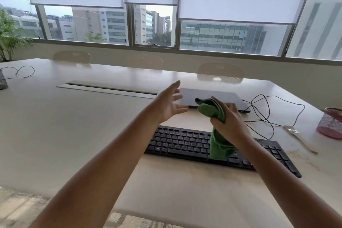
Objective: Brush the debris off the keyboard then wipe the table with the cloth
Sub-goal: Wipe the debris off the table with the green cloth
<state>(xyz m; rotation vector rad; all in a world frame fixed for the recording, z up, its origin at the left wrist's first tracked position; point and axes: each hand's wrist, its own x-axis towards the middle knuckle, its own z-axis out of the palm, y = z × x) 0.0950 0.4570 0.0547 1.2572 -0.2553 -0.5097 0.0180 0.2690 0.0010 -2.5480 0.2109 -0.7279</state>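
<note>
In the middle of the frame, above the black keyboard [212,150], my right hand [229,118] grips the green cloth [217,135], fingers curled round its bunched middle; one end sticks up past my thumb and the other hangs down in front of the keys. My left hand [170,104] is raised beside it, palm turned inward, fingers spread and relaxed, holding nothing. The keyboard lies slantwise on the pale worktop [74,126], lower right of centre. Behind my hands sits a closed grey laptop [212,96], its black cable [273,113] looping off to the right. At the right edge stands a red mesh pot [331,123], with a brush [298,138] lying near it.
</note>
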